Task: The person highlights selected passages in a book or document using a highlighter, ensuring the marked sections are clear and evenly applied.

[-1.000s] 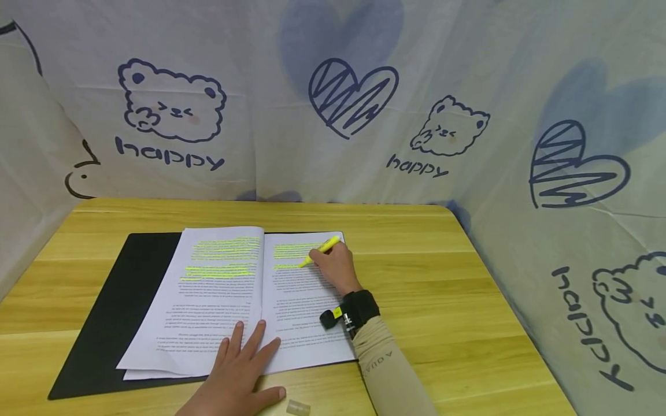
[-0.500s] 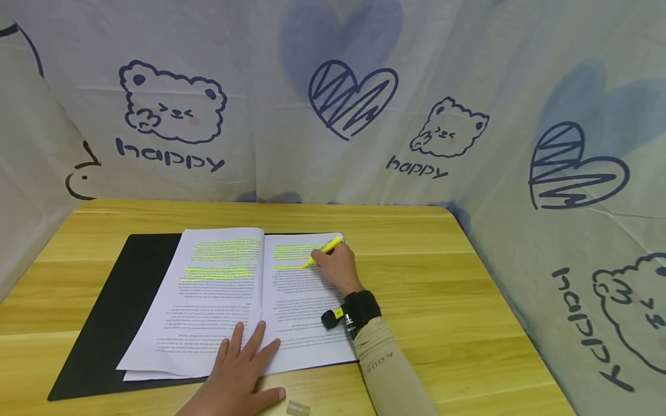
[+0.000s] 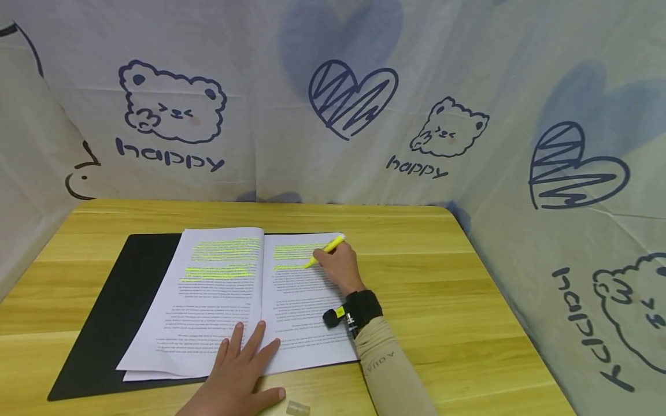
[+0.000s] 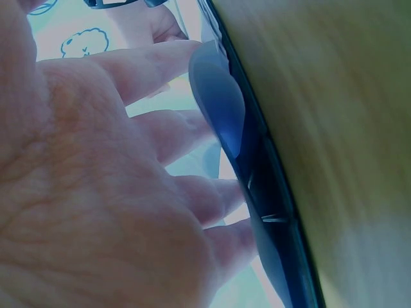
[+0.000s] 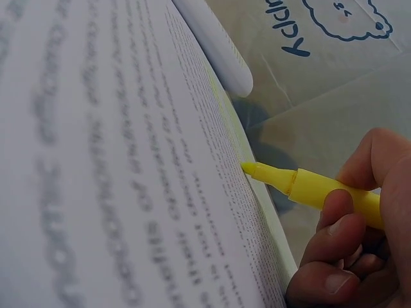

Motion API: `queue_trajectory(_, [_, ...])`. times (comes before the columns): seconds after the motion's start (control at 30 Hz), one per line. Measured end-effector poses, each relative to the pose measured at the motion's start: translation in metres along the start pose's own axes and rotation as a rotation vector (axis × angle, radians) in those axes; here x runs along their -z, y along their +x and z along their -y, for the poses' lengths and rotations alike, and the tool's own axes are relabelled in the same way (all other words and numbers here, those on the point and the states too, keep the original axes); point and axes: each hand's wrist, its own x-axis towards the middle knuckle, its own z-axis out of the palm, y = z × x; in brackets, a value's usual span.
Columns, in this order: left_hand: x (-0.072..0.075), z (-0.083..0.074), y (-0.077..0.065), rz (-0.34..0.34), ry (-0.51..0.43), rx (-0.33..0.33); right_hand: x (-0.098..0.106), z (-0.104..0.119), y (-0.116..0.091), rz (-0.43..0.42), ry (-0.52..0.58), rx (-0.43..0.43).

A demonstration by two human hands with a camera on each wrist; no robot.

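My right hand (image 3: 338,266) pinches a yellow highlighter (image 3: 332,243) between thumb and fingers. Its tip touches a printed line on the right-hand page (image 3: 307,323), at the end of a short yellow streak; the right wrist view shows the highlighter (image 5: 321,187) meeting the paper. Yellow lines also cover the upper text of the left-hand page (image 3: 208,312). With fingers spread, my left hand (image 3: 236,372) rests on the lower edge of the pages near the fold. In the left wrist view the left hand (image 4: 115,173) shows its palm, fingertips on the paper.
Under the papers lies a black folder (image 3: 104,323), jutting out at the left. A clear cap (image 3: 298,408) lies at the table's near edge beside the left thumb. The wooden table (image 3: 426,277) is bordered by a white curtain (image 3: 291,167) at the back and sides.
My right hand has slid slightly to the right with the highlighter, and the yellow streak under its tip has grown longer. The left hand stays where it was.
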Motion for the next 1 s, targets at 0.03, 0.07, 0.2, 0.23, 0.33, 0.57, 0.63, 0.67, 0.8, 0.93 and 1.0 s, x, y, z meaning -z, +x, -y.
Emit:
queue_trajectory(0.03, [-0.0001, 0.0001, -0.0001, -0.001, -0.001, -0.002, 0.0004, 0.0001, -0.0001, -0.001, 0.002, -0.003])
queue_trajectory(0.07, [-0.0002, 0.0002, -0.0003, -0.003, -0.003, -0.004, 0.0007, 0.0002, -0.0002, -0.001, 0.004, -0.005])
queue_trajectory(0.2, [-0.0007, 0.0009, -0.0008, -0.007, -0.010, -0.011, 0.0021, 0.0007, -0.0009, 0.001, 0.007, -0.022])
queue_trajectory(0.23, [-0.0008, 0.0010, -0.0010, -0.009, -0.012, -0.014, 0.0023, 0.0005, -0.0008, -0.001, 0.003, -0.023])
queue_trajectory(0.33, [-0.0010, 0.0013, -0.0013, -0.012, -0.014, -0.018, 0.0030, 0.0004, -0.0008, -0.006, 0.001, -0.022])
queue_trajectory(0.57, [-0.0002, 0.0010, -0.0005, -0.002, 0.003, -0.007, 0.0045, -0.0003, 0.0005, -0.012, -0.001, -0.032])
queue_trajectory(0.63, [-0.0001, 0.0009, 0.0004, 0.005, 0.011, 0.002, 0.0050, 0.0001, 0.0003, -0.015, -0.004, -0.030])
queue_trajectory(0.67, [0.0001, 0.0008, 0.0007, 0.008, 0.013, 0.006, 0.0053, 0.0001, 0.0001, -0.016, -0.006, -0.027])
queue_trajectory(0.8, [-0.0002, 0.0010, 0.0017, 0.013, 0.015, 0.014, 0.0062, 0.0004, -0.0004, -0.026, -0.018, -0.011])
queue_trajectory(0.93, [-0.0005, 0.0017, 0.0015, 0.010, 0.021, 0.006, 0.0066, -0.0003, 0.0000, -0.032, -0.042, 0.003])
queue_trajectory(1.0, [-0.0004, 0.0019, 0.0012, 0.010, 0.020, 0.004, 0.0067, -0.0006, 0.0000, -0.033, -0.047, 0.007])
